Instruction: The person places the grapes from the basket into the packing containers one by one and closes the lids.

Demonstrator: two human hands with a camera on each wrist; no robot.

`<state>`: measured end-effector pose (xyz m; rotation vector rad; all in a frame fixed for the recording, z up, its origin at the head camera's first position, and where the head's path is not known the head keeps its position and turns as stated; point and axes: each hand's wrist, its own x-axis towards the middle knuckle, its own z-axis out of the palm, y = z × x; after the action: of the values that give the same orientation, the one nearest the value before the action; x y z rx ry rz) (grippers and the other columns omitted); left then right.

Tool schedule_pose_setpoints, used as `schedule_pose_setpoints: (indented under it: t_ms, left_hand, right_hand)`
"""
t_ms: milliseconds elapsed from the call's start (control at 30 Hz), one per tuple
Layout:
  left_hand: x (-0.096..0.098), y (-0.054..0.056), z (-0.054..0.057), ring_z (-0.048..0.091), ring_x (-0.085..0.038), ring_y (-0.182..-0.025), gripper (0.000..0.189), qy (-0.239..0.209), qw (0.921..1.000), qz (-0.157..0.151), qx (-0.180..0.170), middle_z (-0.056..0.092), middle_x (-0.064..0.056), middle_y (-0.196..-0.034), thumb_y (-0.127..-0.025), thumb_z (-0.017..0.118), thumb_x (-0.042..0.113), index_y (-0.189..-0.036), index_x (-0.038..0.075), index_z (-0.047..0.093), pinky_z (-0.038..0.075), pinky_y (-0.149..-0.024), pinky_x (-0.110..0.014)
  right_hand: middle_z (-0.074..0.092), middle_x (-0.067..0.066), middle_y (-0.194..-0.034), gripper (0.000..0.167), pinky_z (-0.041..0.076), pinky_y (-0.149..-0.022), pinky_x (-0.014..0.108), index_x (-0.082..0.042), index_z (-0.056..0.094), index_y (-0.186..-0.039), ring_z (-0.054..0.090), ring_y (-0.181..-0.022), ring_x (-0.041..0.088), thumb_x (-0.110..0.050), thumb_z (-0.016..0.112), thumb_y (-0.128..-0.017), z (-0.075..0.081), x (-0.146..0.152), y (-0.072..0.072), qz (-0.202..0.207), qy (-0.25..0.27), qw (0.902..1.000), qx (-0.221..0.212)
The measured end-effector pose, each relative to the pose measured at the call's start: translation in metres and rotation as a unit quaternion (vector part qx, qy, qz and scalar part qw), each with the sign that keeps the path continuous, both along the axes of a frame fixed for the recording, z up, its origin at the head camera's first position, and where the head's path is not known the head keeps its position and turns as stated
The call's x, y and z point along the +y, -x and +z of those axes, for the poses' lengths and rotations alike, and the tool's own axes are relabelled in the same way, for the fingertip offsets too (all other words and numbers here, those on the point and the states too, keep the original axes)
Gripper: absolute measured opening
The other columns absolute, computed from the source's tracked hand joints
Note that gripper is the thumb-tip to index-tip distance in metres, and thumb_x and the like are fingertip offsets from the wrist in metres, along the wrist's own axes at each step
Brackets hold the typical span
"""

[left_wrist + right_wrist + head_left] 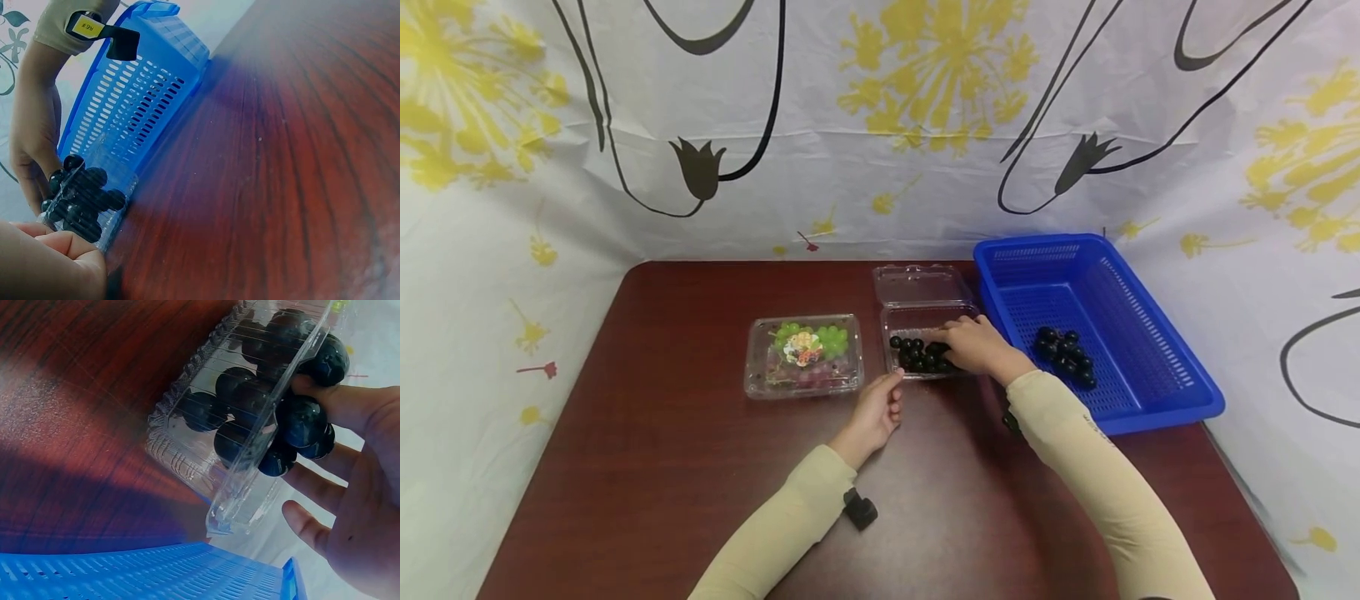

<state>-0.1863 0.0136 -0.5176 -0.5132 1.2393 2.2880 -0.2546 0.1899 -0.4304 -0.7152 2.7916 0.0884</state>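
An open clear plastic clamshell box (928, 317) stands at the table's middle, its lid (921, 285) folded back. Dark grapes (917, 358) lie in its front part. My right hand (973, 343) reaches in from the right; in the right wrist view its thumb and fingers (312, 487) curl round the dark grapes (303, 419) at the box rim. With thumb and fingertips, my left hand (872, 417) pinches the box's front edge. The left wrist view shows that hand (56, 262) low at the rim, beside the grapes (81, 197).
A blue perforated basket (1127, 333) stands on the right, with another dark grape bunch (1063, 357) inside. To the left sits a closed clear box (805, 354) with green and reddish grapes and a label. Something small and dark green (1011, 422) shows beside the right sleeve.
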Motion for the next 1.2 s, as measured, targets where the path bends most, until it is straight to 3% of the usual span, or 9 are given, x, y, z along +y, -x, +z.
schedule_pose_setpoints:
  t_ms: [400, 567, 700, 833, 933, 1067, 1200]
  left_hand:
    - [-0.002, 0.003, 0.002, 0.032, -0.004, -0.053, 0.014, -0.005, 1.0000, -0.001, 0.005, 0.040, 0.009, -0.063, -0.096, 0.058, 0.028, -0.088, 0.020, 0.050, 0.026, -0.050, -0.019]
    - [-0.003, 0.001, 0.001, 0.033, -0.003, -0.052, 0.015, 0.001, 1.0000, -0.006, -0.003, 0.042, 0.010, -0.062, -0.094, 0.061, 0.029, -0.086, 0.020, 0.052, 0.028, -0.049, -0.018]
    - [-0.004, 0.000, 0.001, 0.033, -0.003, -0.053, 0.018, 0.008, 0.9999, -0.011, 0.004, 0.042, 0.010, -0.063, -0.093, 0.062, 0.030, -0.083, 0.020, 0.051, 0.028, -0.051, -0.018]
    - [-0.004, 0.001, 0.001, 0.033, -0.004, -0.053, 0.018, 0.013, 0.9998, -0.015, 0.003, 0.042, 0.010, -0.063, -0.094, 0.061, 0.028, -0.082, 0.021, 0.050, 0.028, -0.050, -0.018]
    - [-0.004, 0.002, 0.002, 0.033, -0.003, -0.052, 0.018, 0.012, 0.9998, -0.018, 0.001, 0.042, 0.010, -0.063, -0.094, 0.061, 0.028, -0.081, 0.021, 0.051, 0.028, -0.050, -0.017]
    - [-0.004, 0.002, 0.001, 0.033, -0.003, -0.052, 0.019, 0.014, 0.9997, -0.018, -0.003, 0.042, 0.010, -0.063, -0.094, 0.061, 0.028, -0.080, 0.020, 0.050, 0.028, -0.050, -0.018]
    - [-0.006, 0.001, 0.000, 0.033, -0.004, -0.051, 0.019, 0.018, 0.9997, -0.013, -0.006, 0.042, 0.010, -0.062, -0.094, 0.060, 0.028, -0.080, 0.020, 0.050, 0.028, -0.050, -0.018]
  right_hand:
    - [0.061, 0.010, -0.131, 0.041, 0.042, -0.092, 0.056, -0.022, 0.058, -0.134, 0.058, -0.118, 0.033, -0.017, 0.063, -0.094, 0.009, 0.002, -0.003, 0.014, 0.073, 0.9966, 0.036]
    - [0.063, 0.013, -0.126, 0.036, 0.047, -0.088, 0.054, -0.014, 0.061, -0.129, 0.064, -0.107, 0.033, -0.013, 0.062, -0.093, 0.032, 0.016, -0.005, 0.019, 0.169, 0.9809, 0.095]
    - [0.062, 0.019, -0.125, 0.032, 0.045, -0.092, 0.056, -0.010, 0.062, -0.125, 0.059, -0.110, 0.040, -0.012, 0.060, -0.093, 0.056, 0.048, -0.002, -0.034, 0.201, 0.9724, 0.113]
    - [0.055, 0.027, -0.130, 0.037, 0.037, -0.099, 0.060, -0.003, 0.057, -0.130, 0.053, -0.117, 0.046, -0.015, 0.058, -0.095, 0.067, 0.095, 0.005, -0.097, 0.160, 0.9810, 0.051]
    - [0.054, 0.032, -0.129, 0.040, 0.037, -0.100, 0.061, 0.003, 0.053, -0.130, 0.053, -0.115, 0.049, -0.016, 0.058, -0.095, 0.062, 0.129, 0.008, -0.124, 0.124, 0.9845, -0.013]
    - [0.049, 0.037, -0.130, 0.048, 0.037, -0.098, 0.064, 0.011, 0.048, -0.131, 0.046, -0.119, 0.055, -0.018, 0.060, -0.094, 0.050, 0.158, 0.007, -0.150, 0.107, 0.9787, -0.091]
    - [0.045, 0.040, -0.131, 0.056, 0.036, -0.099, 0.064, 0.014, 0.044, -0.132, 0.041, -0.121, 0.058, -0.019, 0.063, -0.091, 0.041, 0.169, 0.008, -0.170, 0.106, 0.9723, -0.121]
